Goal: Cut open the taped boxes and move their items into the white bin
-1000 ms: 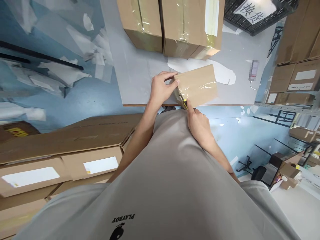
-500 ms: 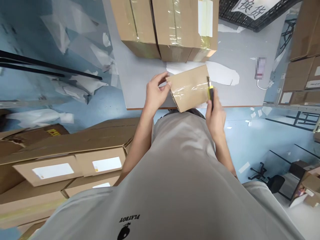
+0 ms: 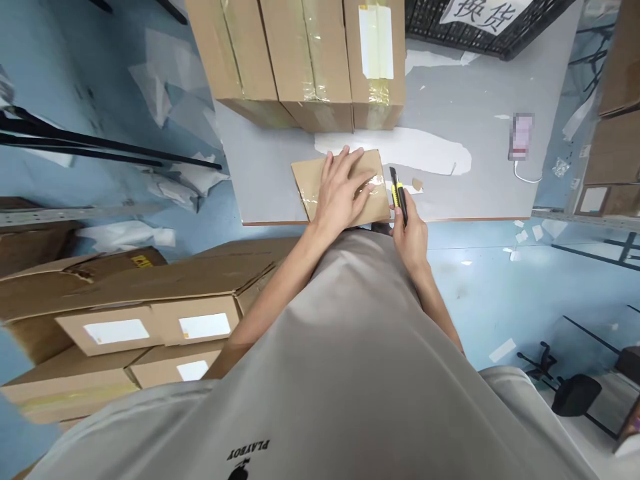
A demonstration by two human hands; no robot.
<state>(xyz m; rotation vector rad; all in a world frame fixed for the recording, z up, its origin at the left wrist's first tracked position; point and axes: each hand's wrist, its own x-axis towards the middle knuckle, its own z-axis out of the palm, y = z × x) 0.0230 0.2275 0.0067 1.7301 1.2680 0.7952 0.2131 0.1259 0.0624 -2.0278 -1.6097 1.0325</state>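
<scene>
A small brown cardboard box [image 3: 370, 210] with clear tape on it lies at the front edge of the grey table [image 3: 475, 120]. My left hand [image 3: 345, 187] rests flat across its top, fingers spread. Just right of the box, my right hand [image 3: 411, 230] is closed round a yellow and black box cutter [image 3: 399, 195]. The cutter's tip points away from me and stands apart from the box. Beside the cutter are a white paper scrap [image 3: 415, 189] and a small brown scrap [image 3: 417, 183].
Large taped cartons [image 3: 315, 60] stand at the back of the table, beside a black crate [image 3: 465, 40] with a paper sign. White paper [image 3: 430, 150] lies before them. A pixelated item [image 3: 521, 137] with a white cord is at right. An open carton [image 3: 200, 283] holding labelled boxes stands lower left.
The box has moved left and down onto the table. My left hand has gone from gripping its left edge to lying on top. My right hand moved left with the cutter.
</scene>
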